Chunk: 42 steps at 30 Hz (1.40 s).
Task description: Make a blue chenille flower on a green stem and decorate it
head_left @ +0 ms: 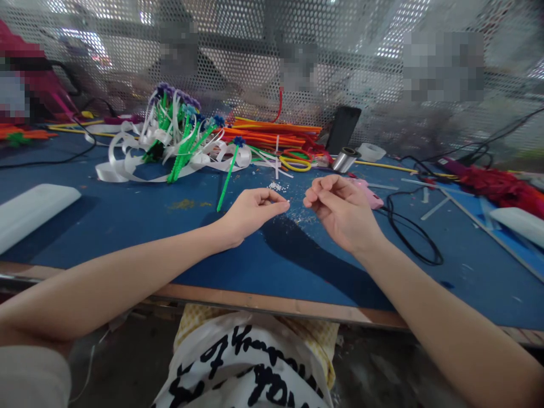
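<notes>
Your left hand (pixel 255 213) pinches a tiny white bead (pixel 288 202); your right hand (pixel 312 194) has thumb near fingertips, whether gripping anything I cannot tell. Blue tabletop (pixel 250 266) gives room back to the wooden front edge (pixel 263 300); loose beads (pixel 277 186) lie just beyond, a green stem (pixel 228 180) near your left, a pink object (pixel 374 198) beside your right.

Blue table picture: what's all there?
Table: one, blue, centre
Beads: many, white, middle
Flower: one, blue-green, middle
Flower bunch: one, multicoloured, left
Ribbon: loops, white, around bunch
Sticks: many, orange, back
Rings: several, yellow, back
Spool: one, silver, back
Slab: one, black, back
Gadget: one, pink, right
Cables: several, black, sides
Fluffy bundle: one, red, right
Bars: two, white, sides
Mesh: one, grey, behind
Left hand: one, bare, near beads
Right hand: one, bare, near gadget
</notes>
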### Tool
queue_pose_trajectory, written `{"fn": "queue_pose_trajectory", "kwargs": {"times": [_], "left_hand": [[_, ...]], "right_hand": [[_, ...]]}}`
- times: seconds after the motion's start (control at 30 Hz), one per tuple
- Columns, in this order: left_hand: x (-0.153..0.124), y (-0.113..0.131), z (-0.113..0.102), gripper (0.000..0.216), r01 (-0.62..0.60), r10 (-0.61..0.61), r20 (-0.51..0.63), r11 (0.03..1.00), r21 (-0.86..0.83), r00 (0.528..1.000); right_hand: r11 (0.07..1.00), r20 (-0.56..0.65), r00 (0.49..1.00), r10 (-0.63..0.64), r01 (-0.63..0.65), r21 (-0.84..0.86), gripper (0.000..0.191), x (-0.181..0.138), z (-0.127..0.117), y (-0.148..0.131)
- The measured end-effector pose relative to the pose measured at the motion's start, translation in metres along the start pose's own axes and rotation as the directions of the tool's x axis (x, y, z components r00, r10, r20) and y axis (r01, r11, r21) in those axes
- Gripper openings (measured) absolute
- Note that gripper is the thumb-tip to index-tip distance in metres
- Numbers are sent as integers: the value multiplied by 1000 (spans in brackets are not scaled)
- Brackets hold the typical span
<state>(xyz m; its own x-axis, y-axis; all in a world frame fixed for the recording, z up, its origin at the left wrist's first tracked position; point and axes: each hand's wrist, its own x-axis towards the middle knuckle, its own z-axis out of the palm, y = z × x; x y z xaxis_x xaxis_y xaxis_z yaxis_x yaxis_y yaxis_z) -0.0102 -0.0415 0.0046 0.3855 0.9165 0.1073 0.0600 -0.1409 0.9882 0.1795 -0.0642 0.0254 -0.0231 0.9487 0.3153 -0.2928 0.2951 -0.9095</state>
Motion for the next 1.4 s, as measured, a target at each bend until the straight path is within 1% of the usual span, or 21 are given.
{"fn": "queue_pose_trajectory", "kwargs": {"times": [0.2, 0.43, 0.53, 0.67, 0.7, 0.77, 0.87, 0.97, 1.07, 1.27, 1.4], "left_hand": [[3, -4, -2, 28, -21, 22, -10, 998, 52, 1000], [4, -6, -4, 27, -7, 7, -4, 996, 91, 1000], [4, -4, -4, 23, -9, 10, -4, 997, 75, 1000], [4, 0, -5, 22, 0, 2, -56, 1000, 28, 998], [4, 1, -5, 22, -11, 14, -68, 999, 46, 998], [4, 1, -7, 21, -63, 72, -60, 988, 142, 996], [2, 1, -7, 16, -159, 169, 1, 927, 339, 986], [-2, 3, -5, 10, -213, 202, 71, 873, 440, 977], [-5, 4, -1, 11, -228, 198, 113, 864, 450, 974], [-4, -1, -2, 15, -275, 248, 120, 831, 484, 961], [-4, 1, -4, 22, -236, 224, 82, 855, 461, 971]], "right_hand": [[998, -50, 998, -33, 31, -46, 19, 4, -5, 2], [989, -110, 991, -69, 54, -135, 20, 7, -10, 4], [984, -132, 987, -93, 71, -161, 20, 8, -11, 4], [976, -204, 968, -145, 106, -193, 21, 8, -13, 3], [972, -211, 965, -158, 114, -206, 20, 8, -14, 3], [966, -202, 965, -168, 121, -229, 19, 7, -14, 2], [975, -177, 977, -118, 81, -206, 15, 6, -11, 2], [988, -174, 984, -38, 11, -152, 14, 5, -8, 3], [992, -172, 985, 13, -35, -125, 14, 3, -6, 5], [989, -150, 988, 32, -53, -135, 16, 1, -5, 4], [989, -148, 989, 6, -28, -146, 16, 1, -4, 2]]}}
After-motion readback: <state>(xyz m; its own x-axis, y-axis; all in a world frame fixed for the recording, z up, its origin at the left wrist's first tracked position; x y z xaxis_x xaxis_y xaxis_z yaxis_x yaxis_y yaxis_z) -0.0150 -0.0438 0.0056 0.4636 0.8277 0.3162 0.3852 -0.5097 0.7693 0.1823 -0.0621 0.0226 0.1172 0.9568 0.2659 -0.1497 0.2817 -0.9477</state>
